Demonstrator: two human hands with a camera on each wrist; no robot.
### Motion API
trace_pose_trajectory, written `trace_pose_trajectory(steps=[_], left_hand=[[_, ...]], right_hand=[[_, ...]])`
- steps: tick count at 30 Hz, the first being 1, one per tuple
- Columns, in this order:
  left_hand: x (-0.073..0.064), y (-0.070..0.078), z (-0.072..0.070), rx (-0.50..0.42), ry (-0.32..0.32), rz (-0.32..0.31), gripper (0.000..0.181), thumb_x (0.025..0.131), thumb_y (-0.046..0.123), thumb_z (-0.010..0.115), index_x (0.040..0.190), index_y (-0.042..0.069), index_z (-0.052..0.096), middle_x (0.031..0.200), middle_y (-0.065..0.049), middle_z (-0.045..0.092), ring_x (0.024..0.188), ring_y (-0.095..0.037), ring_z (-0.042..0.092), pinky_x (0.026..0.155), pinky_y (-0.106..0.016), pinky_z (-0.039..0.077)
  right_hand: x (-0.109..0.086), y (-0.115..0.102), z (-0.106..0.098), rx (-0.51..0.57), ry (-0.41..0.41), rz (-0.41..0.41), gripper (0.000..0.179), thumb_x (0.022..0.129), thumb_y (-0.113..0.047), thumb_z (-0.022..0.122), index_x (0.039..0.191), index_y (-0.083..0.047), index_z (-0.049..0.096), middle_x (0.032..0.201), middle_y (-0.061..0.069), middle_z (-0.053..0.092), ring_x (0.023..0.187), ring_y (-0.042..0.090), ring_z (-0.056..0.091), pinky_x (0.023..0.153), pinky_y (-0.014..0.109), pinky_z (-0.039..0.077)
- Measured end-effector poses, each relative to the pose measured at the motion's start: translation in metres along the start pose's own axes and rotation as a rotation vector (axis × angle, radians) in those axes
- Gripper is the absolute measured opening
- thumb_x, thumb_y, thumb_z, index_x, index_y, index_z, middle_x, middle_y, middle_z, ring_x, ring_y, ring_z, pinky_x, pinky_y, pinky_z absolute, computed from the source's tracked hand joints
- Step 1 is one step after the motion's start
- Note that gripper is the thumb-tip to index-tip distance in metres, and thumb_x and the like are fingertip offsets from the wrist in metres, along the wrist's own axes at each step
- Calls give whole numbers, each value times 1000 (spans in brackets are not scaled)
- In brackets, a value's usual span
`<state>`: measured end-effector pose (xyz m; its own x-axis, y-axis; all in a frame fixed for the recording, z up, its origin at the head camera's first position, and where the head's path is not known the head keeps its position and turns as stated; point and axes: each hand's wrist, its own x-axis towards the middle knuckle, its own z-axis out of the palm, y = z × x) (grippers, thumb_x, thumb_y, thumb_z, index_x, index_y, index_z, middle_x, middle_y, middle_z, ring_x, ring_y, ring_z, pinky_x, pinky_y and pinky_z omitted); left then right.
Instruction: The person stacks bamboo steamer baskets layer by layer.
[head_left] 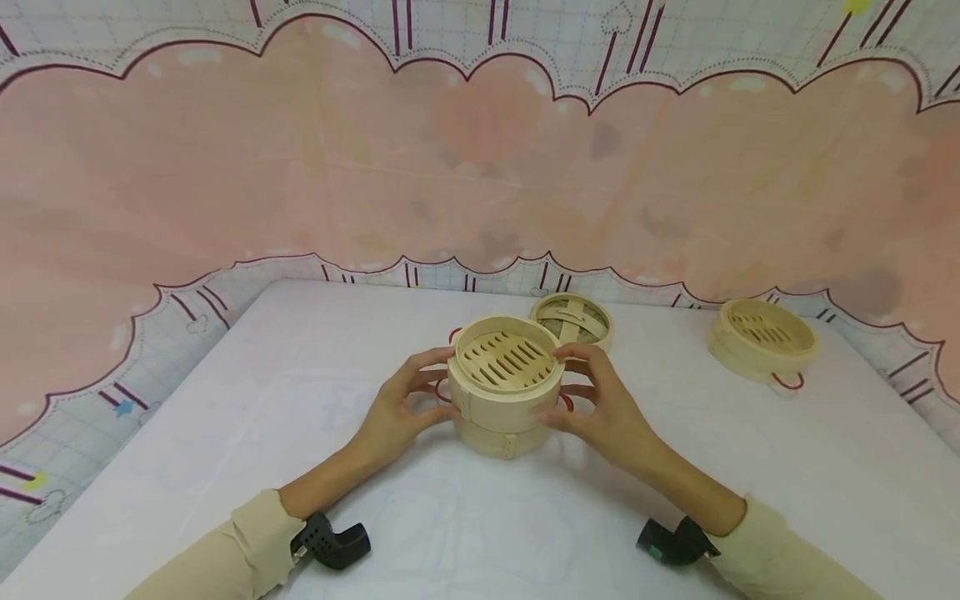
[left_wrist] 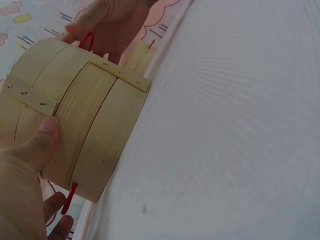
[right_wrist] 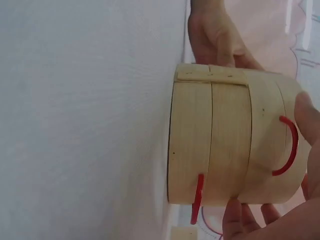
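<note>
Two round bamboo steamer baskets are stacked near the middle of the table. The upper basket (head_left: 495,408), with a slatted floor inside its rim, sits on the lower basket (head_left: 483,439). My left hand (head_left: 397,408) grips the upper basket from the left, thumb in front and fingers round the side. From the opposite side my right hand (head_left: 600,408) holds the same basket likewise. Red loop handles show on both sides; in the right wrist view one red loop (right_wrist: 293,150) is on the upper basket and another red loop (right_wrist: 198,197) on the lower.
Behind the stack, slightly right, lies a woven bamboo lid (head_left: 572,319) with a strap handle. A third steamer basket (head_left: 750,358) with a red loop stands at the far right. The white table (head_left: 262,375) meets a patterned pink cloth (head_left: 450,183) at the back.
</note>
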<state>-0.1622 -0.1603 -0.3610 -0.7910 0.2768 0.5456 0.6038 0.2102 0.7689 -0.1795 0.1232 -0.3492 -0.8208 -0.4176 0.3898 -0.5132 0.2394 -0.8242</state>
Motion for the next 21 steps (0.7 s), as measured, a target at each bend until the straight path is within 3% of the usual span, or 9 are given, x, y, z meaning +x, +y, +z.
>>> trace_pose_trajectory(steps=[6,14,21], left_hand=[[1,3,-2,21,10,4,72,70,-11,77,133,-1,45,135,-18,49,109,-35,58,87,-52,47],[3,3,-1,21,-9,2,76,72,-10,76,137,-1,38,131,-20,48,111,-37,57,88,-53,47],[1,3,1,4,3,-18,78,71,-10,76,138,1,37,131,-20,48,111,-38,56,87,-55,46]], right_hand=[[3,4,-1,27,-28,-44,78,73,-6,83,135,-11,36,137,3,38,126,21,41,97,46,44],[0,8,0,41,1,-12,74,77,-6,80,137,-14,36,138,1,39,126,19,41,98,44,43],[-3,11,-1,77,0,-39,70,80,-3,76,138,-12,37,140,2,41,128,20,40,99,45,42]])
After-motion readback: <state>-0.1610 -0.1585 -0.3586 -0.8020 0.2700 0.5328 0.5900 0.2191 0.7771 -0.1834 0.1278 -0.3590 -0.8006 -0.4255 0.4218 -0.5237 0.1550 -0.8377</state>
